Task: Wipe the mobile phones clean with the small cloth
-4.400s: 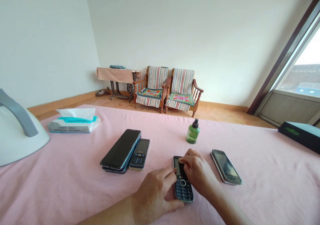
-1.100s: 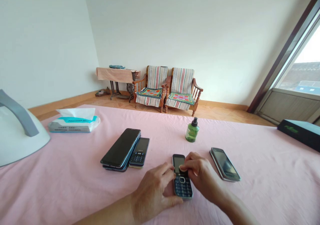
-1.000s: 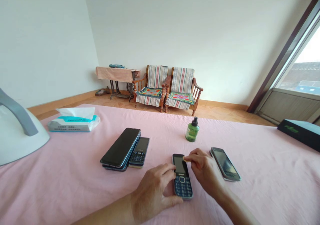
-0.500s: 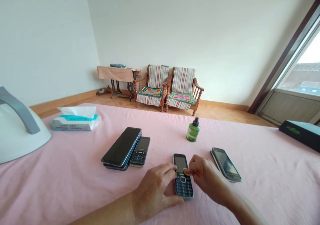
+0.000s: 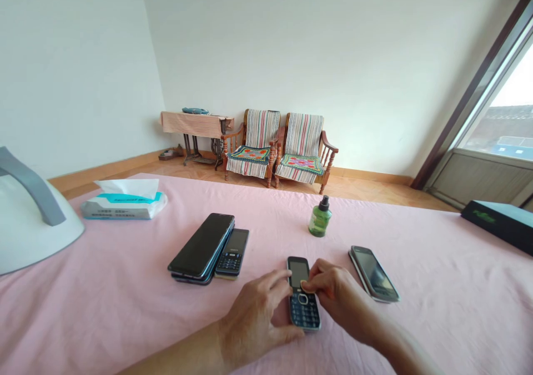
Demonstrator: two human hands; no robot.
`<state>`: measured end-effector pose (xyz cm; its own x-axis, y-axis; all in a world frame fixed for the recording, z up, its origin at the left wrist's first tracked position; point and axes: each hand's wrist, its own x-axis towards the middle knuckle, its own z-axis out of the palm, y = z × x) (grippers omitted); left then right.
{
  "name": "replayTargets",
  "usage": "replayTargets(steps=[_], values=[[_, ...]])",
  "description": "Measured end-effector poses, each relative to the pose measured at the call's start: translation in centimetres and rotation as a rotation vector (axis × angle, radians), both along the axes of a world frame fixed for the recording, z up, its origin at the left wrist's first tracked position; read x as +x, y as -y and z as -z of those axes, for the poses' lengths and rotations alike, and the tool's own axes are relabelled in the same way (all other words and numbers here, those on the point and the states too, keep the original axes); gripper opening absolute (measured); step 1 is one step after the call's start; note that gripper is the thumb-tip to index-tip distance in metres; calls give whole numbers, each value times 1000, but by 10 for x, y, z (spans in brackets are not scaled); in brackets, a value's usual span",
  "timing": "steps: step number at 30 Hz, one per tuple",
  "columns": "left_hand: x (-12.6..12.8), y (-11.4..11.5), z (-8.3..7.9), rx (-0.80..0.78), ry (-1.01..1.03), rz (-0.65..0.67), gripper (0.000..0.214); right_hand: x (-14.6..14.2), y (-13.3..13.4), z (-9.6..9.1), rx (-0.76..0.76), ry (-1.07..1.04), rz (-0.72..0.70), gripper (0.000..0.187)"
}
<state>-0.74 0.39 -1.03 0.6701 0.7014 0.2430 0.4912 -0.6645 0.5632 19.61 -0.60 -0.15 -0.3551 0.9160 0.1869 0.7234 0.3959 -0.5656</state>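
Observation:
A dark keypad phone (image 5: 303, 311) lies flat on the pink tablecloth (image 5: 125, 303) near the front edge. My left hand (image 5: 254, 319) grips the phone's left side, fingers curled on its edge and thumb below it. My right hand (image 5: 337, 297) comes in from the right with its fingertips pinched together on a small pale wad, pressed on the lower part of the phone's screen. What the wad is made of I cannot make out.
A grey touchscreen phone (image 5: 373, 272) lies to the right, a green spray bottle (image 5: 320, 218) behind. Left of centre are stacked smartphones (image 5: 202, 247) beside a second keypad phone (image 5: 232, 253). A tissue pack (image 5: 124, 204), a white appliance (image 5: 29, 219) and a dark box (image 5: 497, 222) sit at the edges.
My right hand's pinched fingertips have moved back and forth over the phone's screen and now sit at its lower part. My left hand has kept its grip on the phone.

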Motion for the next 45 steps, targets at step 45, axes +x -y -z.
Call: replayTargets(steps=[45], values=[[2, -13, 10, 6, -71, -71, 91, -24, 20, 3, 51, -107, 22, 33]])
